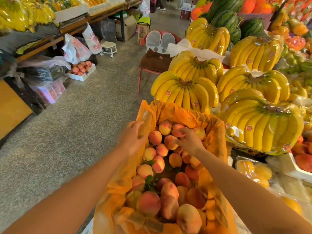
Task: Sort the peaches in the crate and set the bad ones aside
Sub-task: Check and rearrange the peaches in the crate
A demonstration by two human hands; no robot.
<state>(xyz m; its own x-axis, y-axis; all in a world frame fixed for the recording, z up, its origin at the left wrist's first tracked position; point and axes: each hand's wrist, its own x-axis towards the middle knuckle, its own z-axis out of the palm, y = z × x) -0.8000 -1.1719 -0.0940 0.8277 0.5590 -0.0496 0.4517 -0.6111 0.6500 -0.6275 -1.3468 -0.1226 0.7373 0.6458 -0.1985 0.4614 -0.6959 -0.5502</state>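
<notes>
Our left hand [131,137] grips the orange liner [170,112] at ten o'clock of the peaches [148,202]. Our right hand [190,142] curls its fingers [184,131] round one peach [176,131] at twelve o'clock. Red stickers [195,104] on the bananas [184,95] are unreadable.

Not one word, brand or number can be read here. Small round red stickers [195,104] sit on the film-wrapped bunches of yellow bananas [184,92] stacked at the right. Each has a pale mark in its middle, too small to make out. Several bunches carry more than one. At the far left, two white plastic carrier bags [92,40] against the front of the wooden fruit stall [70,30] bear red printing, blurred into blocks and strokes. Nearer on the left, a pale pink plastic crate [50,91] on the floor shows red marks on its side, equally unreadable.
</notes>
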